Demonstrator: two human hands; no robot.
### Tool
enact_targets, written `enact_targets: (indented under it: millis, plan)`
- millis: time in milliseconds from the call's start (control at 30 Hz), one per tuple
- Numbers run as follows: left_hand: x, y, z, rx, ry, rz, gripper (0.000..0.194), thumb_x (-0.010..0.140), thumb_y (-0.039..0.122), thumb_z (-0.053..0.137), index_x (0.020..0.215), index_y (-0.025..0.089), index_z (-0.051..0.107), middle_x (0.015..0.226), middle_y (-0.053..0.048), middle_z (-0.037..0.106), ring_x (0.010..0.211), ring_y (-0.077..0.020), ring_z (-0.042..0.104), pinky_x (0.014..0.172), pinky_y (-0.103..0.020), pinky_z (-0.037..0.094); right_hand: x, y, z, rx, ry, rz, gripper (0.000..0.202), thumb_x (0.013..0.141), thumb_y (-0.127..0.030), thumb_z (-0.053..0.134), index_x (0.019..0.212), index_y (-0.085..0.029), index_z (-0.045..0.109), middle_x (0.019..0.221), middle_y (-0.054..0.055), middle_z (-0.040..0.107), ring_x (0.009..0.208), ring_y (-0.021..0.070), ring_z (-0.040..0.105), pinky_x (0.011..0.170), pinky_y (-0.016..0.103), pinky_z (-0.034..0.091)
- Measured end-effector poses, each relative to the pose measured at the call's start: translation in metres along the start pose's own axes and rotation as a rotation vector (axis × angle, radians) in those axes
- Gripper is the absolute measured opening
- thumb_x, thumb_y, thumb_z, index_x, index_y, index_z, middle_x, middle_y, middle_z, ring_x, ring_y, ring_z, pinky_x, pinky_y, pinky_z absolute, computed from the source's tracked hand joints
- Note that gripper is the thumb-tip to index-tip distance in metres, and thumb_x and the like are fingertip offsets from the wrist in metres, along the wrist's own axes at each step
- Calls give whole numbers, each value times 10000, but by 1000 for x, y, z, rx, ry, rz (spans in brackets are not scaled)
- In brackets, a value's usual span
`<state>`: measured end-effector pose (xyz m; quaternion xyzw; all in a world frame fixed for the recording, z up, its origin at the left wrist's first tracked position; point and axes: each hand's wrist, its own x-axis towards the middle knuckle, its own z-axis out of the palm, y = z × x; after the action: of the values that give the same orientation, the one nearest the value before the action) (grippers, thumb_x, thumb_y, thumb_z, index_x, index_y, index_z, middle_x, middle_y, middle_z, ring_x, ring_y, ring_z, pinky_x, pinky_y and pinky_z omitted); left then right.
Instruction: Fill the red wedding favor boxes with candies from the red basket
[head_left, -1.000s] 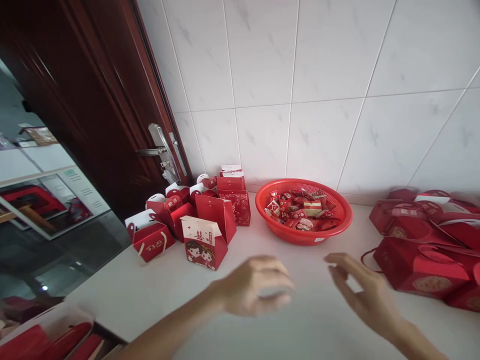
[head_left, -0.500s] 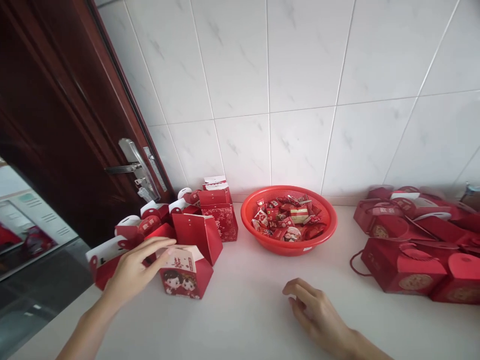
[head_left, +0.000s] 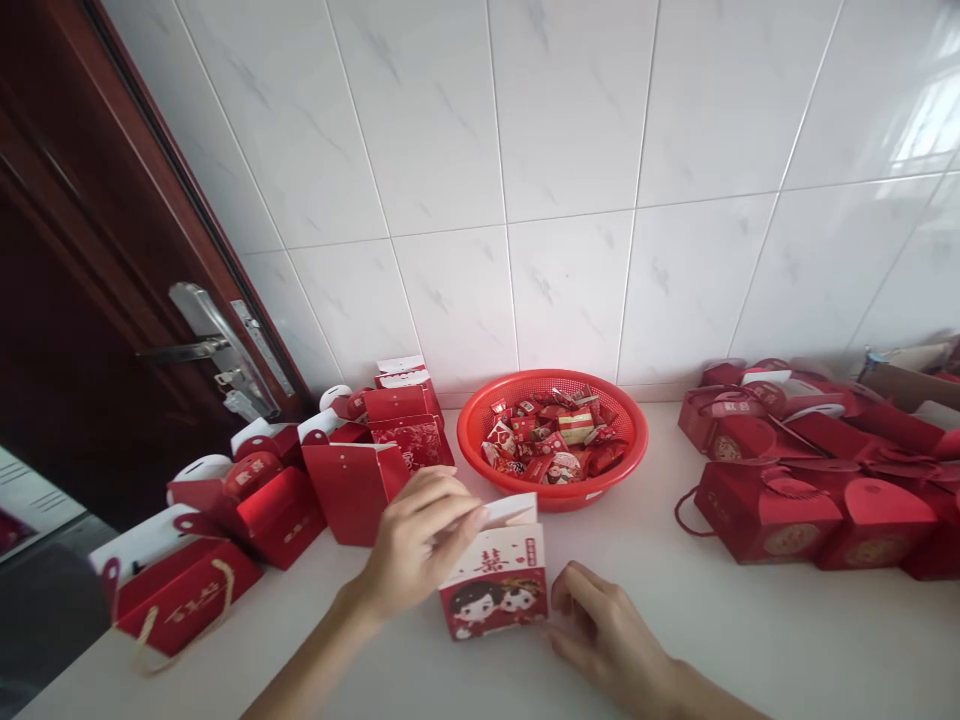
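A small red and white gift box (head_left: 496,592), printed with two cartoon figures, stands upright on the table with its top open. My left hand (head_left: 421,540) pinches its upper left edge between thumb and fingers. Close by the box's right side is my right hand (head_left: 604,630), fingers curled; whether it touches the box I cannot tell. Behind them sits a red plastic basket (head_left: 469,440) with wrapped candies (head_left: 559,440) in it.
Several open red boxes (head_left: 281,510) crowd the table's left side, one with a rope handle (head_left: 225,600). More closed red boxes (head_left: 765,520) stand at the right. A tiled wall (head_left: 562,290) runs behind, with a dark door (head_left: 97,300) at left.
My left hand has brought the gift box rightward and nearer, away from the left group. My right hand is now beside it. The view has shifted slightly right.
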<state>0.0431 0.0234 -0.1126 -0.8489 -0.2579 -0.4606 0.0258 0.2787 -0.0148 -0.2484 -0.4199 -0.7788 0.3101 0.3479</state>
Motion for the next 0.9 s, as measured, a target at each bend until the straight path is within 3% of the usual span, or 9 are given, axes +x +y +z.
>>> enact_targets:
  millis: [67,233,333,467,733,900]
  plan:
    - [10,4,15,-141,-101,-61,212,926,144,587,726,181,647,643,15,609,636,-124,537,790,-306,496,0,3,1,-30,74,-20,155,893,-236,610,792,-216,495,807,5,599,614,120,519,565,222,391]
    - [26,-4,37,-501,-356,-546,335,916,348,599,644,153,610,649,14,556,629,-112,488,618,-249,381,3,11,2,-115,156,-105,112,955,-251,551,852,-210,572,810,30,641,631,139,576,583,225,415]
    - [33,-16,42,-600,-433,-692,368,858,405,616,598,149,567,591,30,479,601,-104,416,592,-247,326,5,14,3,-180,192,-151,162,951,-245,527,794,-209,534,743,23,619,574,131,534,532,221,369]
    - [39,-24,38,-592,-489,-712,379,842,425,602,588,149,550,586,35,463,602,-102,397,596,-243,316,7,15,3,-205,189,-161,242,945,-256,524,721,-219,441,696,10,595,528,117,489,499,212,321]
    - [49,-26,15,-511,-588,-595,312,880,459,642,887,164,742,804,-19,696,734,-151,588,674,-240,446,7,15,2,-209,153,-132,236,926,-265,532,716,-219,436,698,13,604,536,122,487,515,222,307]
    - [67,-39,14,-476,-576,-540,374,919,502,585,887,165,743,862,-46,732,856,-193,652,804,-282,501,5,13,1,-194,128,-99,235,922,-284,538,712,-216,459,705,14,611,556,127,494,536,229,315]
